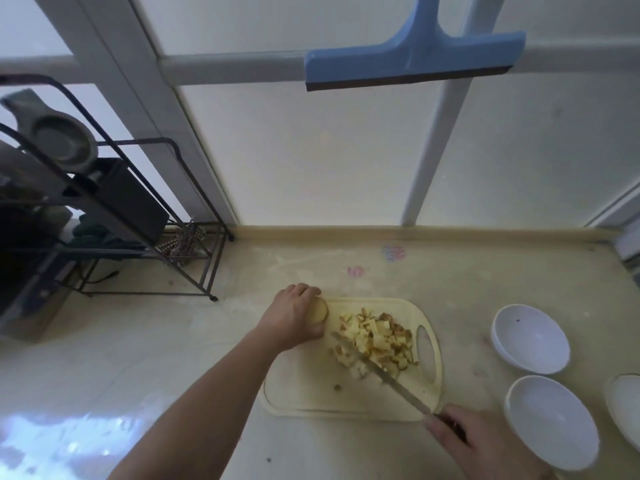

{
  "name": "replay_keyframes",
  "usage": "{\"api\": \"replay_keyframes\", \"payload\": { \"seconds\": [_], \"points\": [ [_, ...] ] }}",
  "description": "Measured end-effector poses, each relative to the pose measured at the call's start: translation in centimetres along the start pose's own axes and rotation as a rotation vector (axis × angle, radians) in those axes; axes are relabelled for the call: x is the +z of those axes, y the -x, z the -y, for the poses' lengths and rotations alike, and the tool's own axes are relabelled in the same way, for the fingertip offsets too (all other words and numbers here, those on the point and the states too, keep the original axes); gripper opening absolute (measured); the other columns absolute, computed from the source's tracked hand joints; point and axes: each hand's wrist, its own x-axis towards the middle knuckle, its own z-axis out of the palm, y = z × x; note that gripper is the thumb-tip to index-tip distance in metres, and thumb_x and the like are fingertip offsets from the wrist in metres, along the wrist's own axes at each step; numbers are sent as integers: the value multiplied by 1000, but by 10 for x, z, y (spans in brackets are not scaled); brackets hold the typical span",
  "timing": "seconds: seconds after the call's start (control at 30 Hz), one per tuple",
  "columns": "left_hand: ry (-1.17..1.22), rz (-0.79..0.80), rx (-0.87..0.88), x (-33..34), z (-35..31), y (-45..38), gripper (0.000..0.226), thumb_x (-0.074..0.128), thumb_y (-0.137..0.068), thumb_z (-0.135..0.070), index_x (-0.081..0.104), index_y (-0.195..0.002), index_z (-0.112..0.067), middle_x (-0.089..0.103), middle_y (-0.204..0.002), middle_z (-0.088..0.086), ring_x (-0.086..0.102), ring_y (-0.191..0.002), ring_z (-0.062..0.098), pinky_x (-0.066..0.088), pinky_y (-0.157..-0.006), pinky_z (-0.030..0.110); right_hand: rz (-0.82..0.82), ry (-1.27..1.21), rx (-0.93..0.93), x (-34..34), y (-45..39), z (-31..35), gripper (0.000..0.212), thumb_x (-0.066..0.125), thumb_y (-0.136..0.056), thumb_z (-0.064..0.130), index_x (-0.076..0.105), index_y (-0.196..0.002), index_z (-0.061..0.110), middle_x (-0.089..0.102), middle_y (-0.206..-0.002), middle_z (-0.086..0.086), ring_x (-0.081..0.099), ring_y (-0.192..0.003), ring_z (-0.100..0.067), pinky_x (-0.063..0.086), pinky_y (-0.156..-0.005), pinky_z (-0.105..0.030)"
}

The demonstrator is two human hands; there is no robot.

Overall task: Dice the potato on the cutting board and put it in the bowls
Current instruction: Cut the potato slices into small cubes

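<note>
Dicing is under way: the uncut potato (320, 310) is gripped by the left hand (294, 317) on the board (311, 393); a knife (381, 372), clasped by the right hand (478, 441), lies beside the dice (377, 341). Next, slicing; bowls (530, 337) wait right of it.

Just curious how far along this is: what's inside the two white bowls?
Nothing yet. The farther bowl shows only a tiny dark speck; the nearer bowl looks bare. The diced potato is all on the cutting board.
</note>
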Motion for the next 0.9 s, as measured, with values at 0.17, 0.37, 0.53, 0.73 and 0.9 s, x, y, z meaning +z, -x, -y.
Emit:
{"api": "replay_keyframes", "payload": {
  "seconds": [0.17,0.37,0.53,0.73,0.9],
  "points": [
    [374,-426,-127,-3,-10,24,63,82,-76,-24,56,-132,-12,54,-131,5,49,-122,20,43,-105,34,249,-626,240,12,8,12,39,55,-95,44,61,-72,13,56,-59,-6,51,-51,-17,43,-54,-28],
    [443,-503,-205,24,-7,89,63,75,-73,-36,60,-129,-11,52,-127,-2,46,-120,11,42,-104,31,348,-561,258,34,-9,21,44,45,-105,42,54,-79,7,48,-52,-3,40,-41,-13,32,-40,-21],
    [362,-397,-116,48,-11,114,66,67,-71,-44,60,-128,-12,56,-126,3,47,-114,15,45,-98,34,379,-502,346,40,-20,5,53,40,-100,59,52,-81,10,44,-52,-4,30,-37,-16,24,-39,-20],
    [265,-294,-24,66,-11,112,65,69,-69,-42,61,-127,-14,58,-123,5,50,-113,22,39,-103,28,272,-581,285,40,-30,9,50,36,-103,50,45,-72,11,41,-48,-4,28,-32,-14,23,-38,-17],
    [211,-248,48,71,-21,107,64,64,-69,-35,59,-130,-17,54,-129,3,49,-117,26,47,-98,41,194,-416,95,59,-21,19,42,43,-100,45,46,-71,15,42,-48,4,33,-37,-8,29,-40,-18]
  ]
}}
